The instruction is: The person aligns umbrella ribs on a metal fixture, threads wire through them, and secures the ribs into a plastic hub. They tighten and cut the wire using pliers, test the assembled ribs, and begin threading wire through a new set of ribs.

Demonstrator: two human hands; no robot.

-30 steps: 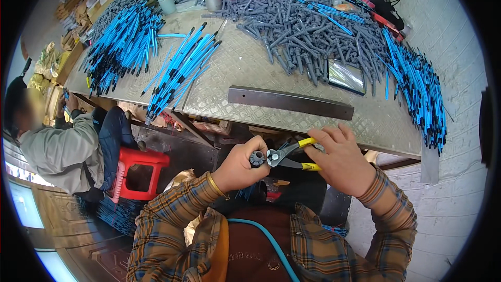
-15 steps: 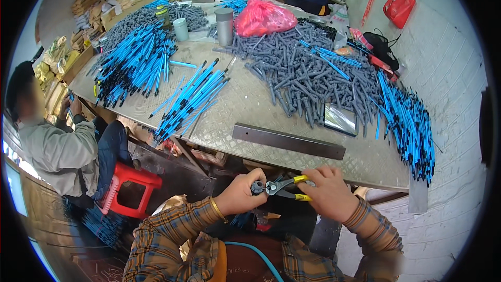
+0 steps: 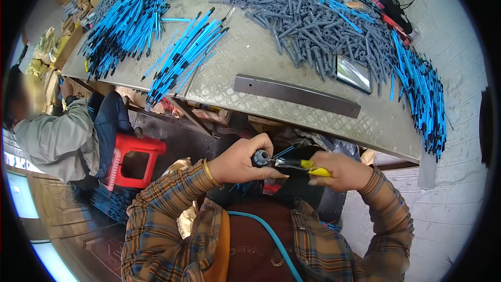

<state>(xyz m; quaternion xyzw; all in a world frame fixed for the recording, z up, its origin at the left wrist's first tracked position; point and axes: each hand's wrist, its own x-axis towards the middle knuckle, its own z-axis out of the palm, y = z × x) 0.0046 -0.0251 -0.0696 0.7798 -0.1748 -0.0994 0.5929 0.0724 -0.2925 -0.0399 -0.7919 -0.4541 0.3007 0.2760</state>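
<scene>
My left hand point(image 3: 244, 161) is closed around a grey ribbed plastic tube fitting point(image 3: 260, 157), its round open end facing up. Just to the right, my right hand point(image 3: 342, 171) grips the yellow handles of a pair of pliers point(image 3: 313, 168); those fingers are slightly smeared by motion. The pliers' metal jaws point left and reach the fitting's edge. Whether they pinch anything there is too small to tell. Both hands are held above my lap, in front of the table's near edge.
On the metal table point(image 3: 224, 73) lie a dark steel bar point(image 3: 295, 95), a heap of grey fittings point(image 3: 308, 26), a phone-like flat device point(image 3: 354, 73) and bundles of blue rods point(image 3: 185, 55). At left, a person point(image 3: 57, 136) sits by a red stool point(image 3: 136, 162).
The view has tipped downward, so the table sits higher in the picture. The pliers' handles have come closer together, and my right hand has shifted slightly right.
</scene>
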